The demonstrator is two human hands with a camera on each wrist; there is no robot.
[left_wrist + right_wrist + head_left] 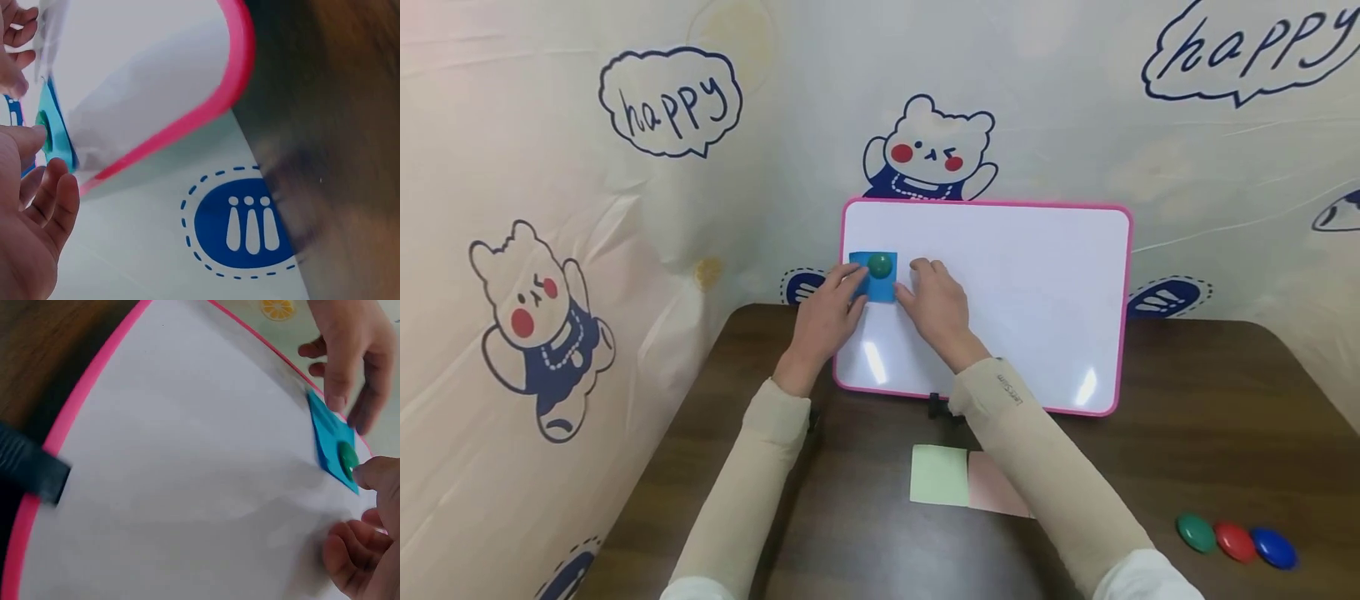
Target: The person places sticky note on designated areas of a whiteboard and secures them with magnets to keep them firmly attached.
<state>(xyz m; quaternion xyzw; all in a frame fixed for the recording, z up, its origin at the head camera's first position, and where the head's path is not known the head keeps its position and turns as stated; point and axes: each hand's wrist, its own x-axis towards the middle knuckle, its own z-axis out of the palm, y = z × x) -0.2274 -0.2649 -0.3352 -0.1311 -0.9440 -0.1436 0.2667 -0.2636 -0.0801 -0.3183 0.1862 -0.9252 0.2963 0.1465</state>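
Note:
A blue square note [883, 290] lies against the left part of a pink-framed whiteboard [1037, 292], with a round green magnet [880, 266] on its upper half. My left hand [826, 323] is at the note's left side, its fingers loosely extended and overlapping that edge. On the other side, my right hand [942, 310] has its thumb by the note's right edge and its other fingers relaxed over the board. In the right wrist view the blue note [326, 428] tilts out from the board, and the right thumb appears close to the green magnet [347, 459].
Below the board, a pale green note [938, 477] and a pink note [994, 483] lie side by side on the dark table [850, 533]. Green [1195, 532], red [1235, 542] and blue [1274, 547] magnets sit at the front right. A black clip [934, 406] grips the board's lower edge.

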